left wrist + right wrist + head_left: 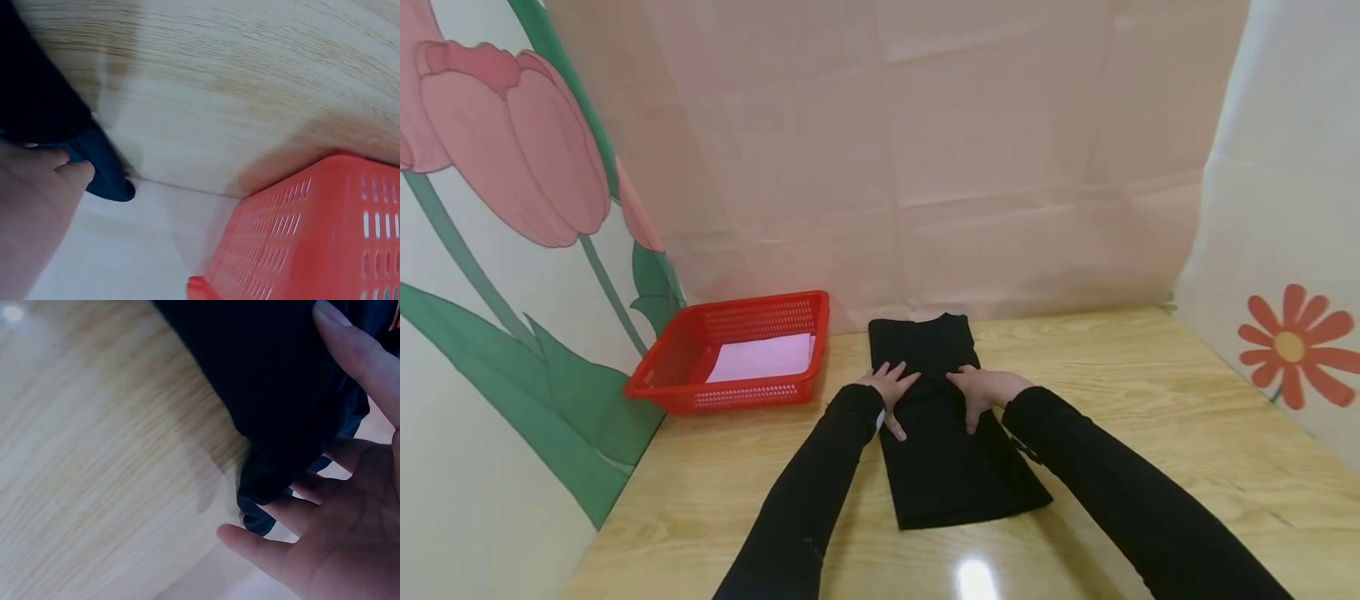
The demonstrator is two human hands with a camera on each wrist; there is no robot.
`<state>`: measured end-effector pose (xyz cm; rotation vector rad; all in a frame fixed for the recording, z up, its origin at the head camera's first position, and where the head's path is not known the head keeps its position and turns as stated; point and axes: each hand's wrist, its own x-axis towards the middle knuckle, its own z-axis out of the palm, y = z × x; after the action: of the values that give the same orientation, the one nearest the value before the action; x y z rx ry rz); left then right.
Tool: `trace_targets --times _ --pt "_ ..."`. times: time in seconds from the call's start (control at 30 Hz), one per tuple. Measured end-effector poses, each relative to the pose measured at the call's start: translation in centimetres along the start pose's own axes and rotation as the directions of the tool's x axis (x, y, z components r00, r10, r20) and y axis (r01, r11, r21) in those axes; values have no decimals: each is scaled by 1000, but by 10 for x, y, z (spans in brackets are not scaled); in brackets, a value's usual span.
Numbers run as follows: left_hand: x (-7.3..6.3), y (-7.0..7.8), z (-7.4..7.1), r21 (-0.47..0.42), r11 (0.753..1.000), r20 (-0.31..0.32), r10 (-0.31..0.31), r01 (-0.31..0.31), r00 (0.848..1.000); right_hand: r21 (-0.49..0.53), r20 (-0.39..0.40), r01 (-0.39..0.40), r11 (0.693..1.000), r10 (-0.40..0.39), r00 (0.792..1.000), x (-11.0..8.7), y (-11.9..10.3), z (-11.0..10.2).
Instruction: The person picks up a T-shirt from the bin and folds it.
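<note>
A black folded garment (pixel 943 479) lies lengthwise on the table, narrower at its far end and flared at the near end. Over its left edge, about midway along, my left hand (pixel 889 393) rests with the fingers spread. My right hand (pixel 988 390) touches the right edge opposite, thumb pointing toward me. In the right wrist view, the fingers of that hand (pixel 337 531) extend against the bunched side of the cloth (pixel 269 381), partly hidden by it. The left wrist view catches only part of the left hand (pixel 31 200) beside the dark fabric (pixel 103 165).
Left of the garment stands a red perforated plastic basket (pixel 752 397), with a flat pale pink item (pixel 760 356) inside. The wood-grained table (pixel 1150 400) meets a pinkish hanging sheet (pixel 1000 167) at the back. Flower-printed coverings flank both sides.
</note>
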<state>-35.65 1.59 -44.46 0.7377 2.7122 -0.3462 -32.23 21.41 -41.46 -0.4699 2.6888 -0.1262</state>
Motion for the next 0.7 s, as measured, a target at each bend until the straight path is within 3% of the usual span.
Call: trace_targets --times 0.13,0.27,0.4,0.53,0.7 --pt "-10 5 -2 -8 1000 -33 -24 24 999 1 -37 -26 1000 26 999 -1 0 4" --pt "-24 13 -7 41 998 -146 -34 40 989 -51 -156 -18 999 10 988 -7 6 8" --pt "-47 30 -11 136 990 -283 62 -24 957 -93 -279 98 991 -120 953 -28 14 12" --pt "-83 44 -7 202 956 -358 275 -213 892 -80 -342 282 956 -293 893 -67 18 16" --pt "-138 42 5 244 868 -375 496 -433 783 -202 -319 503 841 -542 778 -120 18 25"
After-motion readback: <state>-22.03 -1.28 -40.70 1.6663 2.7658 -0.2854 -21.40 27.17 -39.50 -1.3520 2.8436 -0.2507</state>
